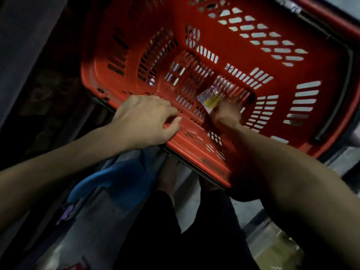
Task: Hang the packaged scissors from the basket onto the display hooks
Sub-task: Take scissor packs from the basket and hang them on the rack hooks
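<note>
Packaged scissors (211,99): one small clear packet with a yellow and purple card, blurred, low inside the red basket (321,61) near its near-right corner. Right hand (227,113) reaches down into the basket, fingers closed on the packet's lower end; packet sticks up above the fingers. Left hand (145,121) rests over the basket's near rim, fingers curled onto the edge, thumb along the outside wall. Rest of basket floor looks bare. Below the arms: dark trousers (165,230), a blue item (115,182) on the floor, unclear
</note>
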### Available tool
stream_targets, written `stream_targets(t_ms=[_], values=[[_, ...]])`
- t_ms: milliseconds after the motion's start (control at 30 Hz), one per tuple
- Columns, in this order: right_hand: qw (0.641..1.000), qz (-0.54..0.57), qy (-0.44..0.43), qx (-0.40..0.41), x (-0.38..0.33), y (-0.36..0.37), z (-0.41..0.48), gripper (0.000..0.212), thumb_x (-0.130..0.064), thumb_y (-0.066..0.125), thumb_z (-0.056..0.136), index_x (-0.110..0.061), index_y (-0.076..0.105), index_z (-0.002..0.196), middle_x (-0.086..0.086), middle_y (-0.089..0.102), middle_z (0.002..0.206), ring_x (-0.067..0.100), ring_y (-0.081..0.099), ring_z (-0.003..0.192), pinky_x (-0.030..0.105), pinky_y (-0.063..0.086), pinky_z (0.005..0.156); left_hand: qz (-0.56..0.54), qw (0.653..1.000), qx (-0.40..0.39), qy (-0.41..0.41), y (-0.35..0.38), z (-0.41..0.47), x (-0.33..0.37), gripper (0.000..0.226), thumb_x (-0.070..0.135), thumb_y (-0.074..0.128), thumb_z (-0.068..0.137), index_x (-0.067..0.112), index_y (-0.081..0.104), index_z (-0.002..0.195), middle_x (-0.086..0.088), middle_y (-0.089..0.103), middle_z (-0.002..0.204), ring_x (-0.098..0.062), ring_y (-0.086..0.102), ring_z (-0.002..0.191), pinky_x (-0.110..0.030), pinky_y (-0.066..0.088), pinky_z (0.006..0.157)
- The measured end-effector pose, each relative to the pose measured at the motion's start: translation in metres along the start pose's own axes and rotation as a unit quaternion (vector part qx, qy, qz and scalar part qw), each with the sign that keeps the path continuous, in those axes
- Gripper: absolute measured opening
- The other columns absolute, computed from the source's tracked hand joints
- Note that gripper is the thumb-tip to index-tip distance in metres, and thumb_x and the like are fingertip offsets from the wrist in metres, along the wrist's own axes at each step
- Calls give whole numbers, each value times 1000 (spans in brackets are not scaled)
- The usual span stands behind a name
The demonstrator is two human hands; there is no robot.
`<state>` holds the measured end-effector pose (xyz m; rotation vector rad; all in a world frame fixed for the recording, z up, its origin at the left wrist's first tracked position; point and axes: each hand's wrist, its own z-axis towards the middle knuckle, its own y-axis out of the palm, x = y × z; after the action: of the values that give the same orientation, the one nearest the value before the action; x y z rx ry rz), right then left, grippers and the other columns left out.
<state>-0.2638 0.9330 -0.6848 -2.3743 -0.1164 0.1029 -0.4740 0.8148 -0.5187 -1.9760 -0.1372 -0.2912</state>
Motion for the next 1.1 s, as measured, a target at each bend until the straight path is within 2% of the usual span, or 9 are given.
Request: stream_targets(t_ms=[100,300,533,633,733,833,900,1000,1100], values=[[996,-77,-4,33,-3,10,7,62,-18,70,92,-11,43,148,21,34,158,43,38,144,51,50,101,-3,1000,7,4,2,-1,1,62,55,17,96,27,72,104,6,73,103,-21,68,104,-37,48,82],[989,-121,-12,85,-4,21,9,75,-33,80,82,-4,46,141,27,47,144,43,50,133,55,42,111,-21,1000,-2,-6,-1,-2,4,62,53,18,97,26,73,106,5,74,101,-22,69,102,-38,51,84],[995,-63,-14,79,-18,-18,-20,28,-3,57,97,-7,66,124,16,64,127,34,64,117,41,52,91,9,999,-33,-12,-6,-3,6,63,52,19,97,25,75,102,4,73,100,-24,69,99,-38,50,88],[991,-40,-37,124,-27,-42,-46,31,-1,51,97,-8,70,120,15,67,119,35,66,111,42,54,84,5,998,-59,-14,-11,-1,8,68,56,14,94,28,73,113,7,72,110,-21,66,111,-37,46,95],[979,26,-96,176,-27,-63,-74,28,-9,55,95,-14,73,116,9,67,110,33,64,108,41,52,80,-134,990,-17,-50,-18,-3,4,41,51,41,99,37,67,128,15,71,125,-10,67,113,-33,51,93],[946,163,-159,233,-24,-81,-106,27,-16,67,89,-22,78,113,-2,71,105,24,66,102,36,52,81,-479,856,138,-140,-29,1,0,30,14,58,104,24,66,130,8,70,121,-1,70,94,-24,57,83],[913,235,-210,259,-22,-92,-129,33,-13,74,86,-24,78,116,-6,74,106,16,67,100,31,53,86,-585,759,192,-215,-32,8,-5,27,10,54,106,17,61,131,7,66,116,-3,70,91,-26,57,83],[866,243,-282,333,-17,-106,-158,28,-15,72,91,-19,78,118,-1,75,108,17,66,97,29,52,85,-719,622,101,-293,-44,18,-3,34,36,52,109,13,63,132,-4,72,118,-11,72,96,-39,57,95],[813,199,-348,422,-14,-117,-177,21,-9,68,99,-12,79,116,6,75,110,26,69,96,38,52,79,-817,493,-66,-291,-65,20,13,60,54,46,105,6,82,106,-19,77,115,-27,75,97,-42,59,91]])
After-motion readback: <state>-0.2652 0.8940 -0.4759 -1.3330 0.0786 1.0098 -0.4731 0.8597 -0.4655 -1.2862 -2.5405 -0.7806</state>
